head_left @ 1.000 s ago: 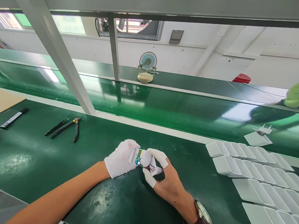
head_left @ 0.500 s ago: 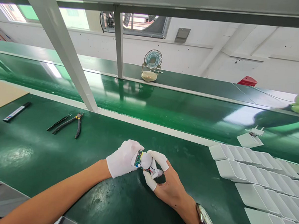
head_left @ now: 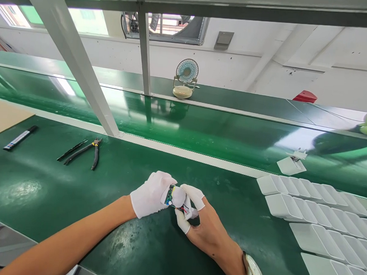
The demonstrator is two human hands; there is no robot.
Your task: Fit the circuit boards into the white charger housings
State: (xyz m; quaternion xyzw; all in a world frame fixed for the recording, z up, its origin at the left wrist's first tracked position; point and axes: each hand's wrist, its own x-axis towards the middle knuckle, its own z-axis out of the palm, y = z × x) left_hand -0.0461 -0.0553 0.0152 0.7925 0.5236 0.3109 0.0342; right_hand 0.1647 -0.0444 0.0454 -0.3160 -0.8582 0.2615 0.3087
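Observation:
My left hand, in a white glove, is closed around a small green circuit board with a white housing behind it. Against the board sits a round white part. My right hand wears white finger cots on thumb and forefinger, and these grip the right side of the same assembly. A white plastic piece with thin red and black wires shows between those fingers. Part of the assembly is hidden by the fingers.
Rows of white plastic housings stand at the right. On the green belt lies a white part with plug pins. Cutting pliers, tweezers and a marker lie left. A small fan stands beyond; a slanted post rises left.
On the belt, the white part with plug pins has shifted to the left. Both hands keep nearly the same hold on the assembly.

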